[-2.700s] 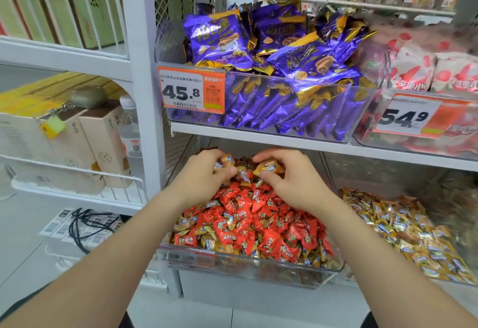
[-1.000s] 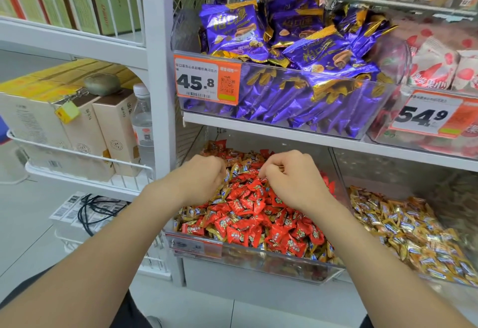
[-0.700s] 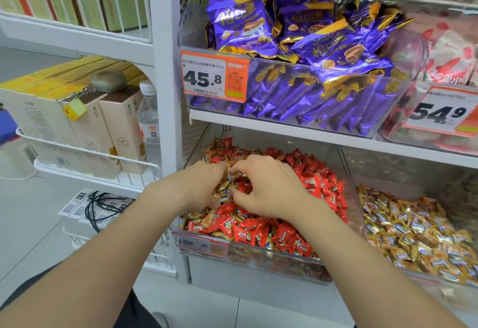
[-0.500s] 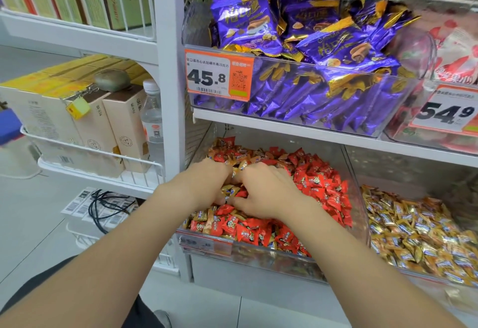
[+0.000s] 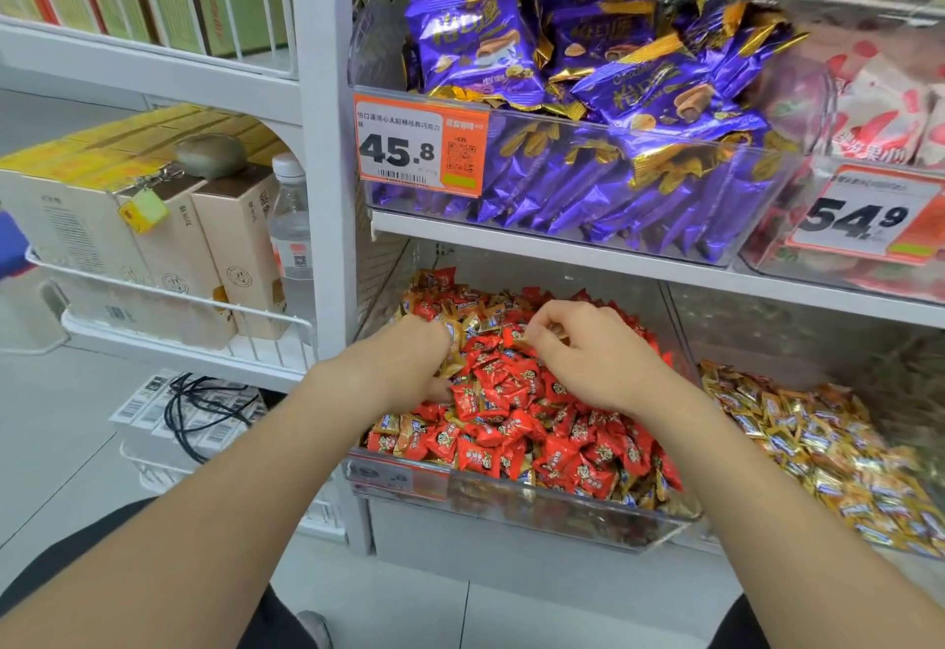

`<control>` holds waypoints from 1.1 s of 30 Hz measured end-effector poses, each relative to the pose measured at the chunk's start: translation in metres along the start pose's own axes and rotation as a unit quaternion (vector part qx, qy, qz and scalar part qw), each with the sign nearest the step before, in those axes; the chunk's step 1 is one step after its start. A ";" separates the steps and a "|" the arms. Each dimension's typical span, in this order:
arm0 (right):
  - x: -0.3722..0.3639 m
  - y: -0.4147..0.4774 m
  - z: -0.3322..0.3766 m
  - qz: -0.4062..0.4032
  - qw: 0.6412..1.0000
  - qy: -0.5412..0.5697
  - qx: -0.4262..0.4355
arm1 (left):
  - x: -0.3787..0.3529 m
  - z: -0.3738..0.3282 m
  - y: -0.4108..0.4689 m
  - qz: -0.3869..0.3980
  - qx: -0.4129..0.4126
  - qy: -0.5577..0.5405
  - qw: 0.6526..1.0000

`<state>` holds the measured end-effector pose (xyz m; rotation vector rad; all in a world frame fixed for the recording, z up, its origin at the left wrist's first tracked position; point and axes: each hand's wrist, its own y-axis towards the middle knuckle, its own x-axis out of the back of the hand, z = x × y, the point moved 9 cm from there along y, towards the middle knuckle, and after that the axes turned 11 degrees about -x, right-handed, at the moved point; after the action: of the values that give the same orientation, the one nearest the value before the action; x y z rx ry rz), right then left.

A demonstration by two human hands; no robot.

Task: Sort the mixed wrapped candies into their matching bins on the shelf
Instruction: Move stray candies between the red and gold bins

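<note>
Pinching, maybe, shiny red candies (image 5: 511, 423): right hand (image 5: 593, 367); gold candies (image 5: 473, 322) mixed in.

The red candies (image 5: 491, 408) are wrapped in glossy, crinkled film, the bin (image 5: 562, 515) is formed of clear, smooth plastic, and the purple packets (image 5: 654, 90) are finished in shiny foil.

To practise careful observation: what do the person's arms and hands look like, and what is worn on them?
Left forearm and right forearm are bare, no sleeves in view. No gloves, rings or watch show on left hand or right hand. Dark clothing shows at the bottom.
</note>
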<state>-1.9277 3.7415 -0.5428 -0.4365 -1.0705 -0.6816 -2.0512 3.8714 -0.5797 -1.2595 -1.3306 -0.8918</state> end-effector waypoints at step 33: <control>0.008 0.022 0.030 -0.131 0.985 -0.108 0.038 | 0.006 0.018 0.018 -0.104 0.031 0.006 0.994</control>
<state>-1.9291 3.7741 -0.5226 -0.3111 -1.3700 -0.8360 -2.0366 3.8928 -0.5790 -1.0788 -1.4877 -0.9934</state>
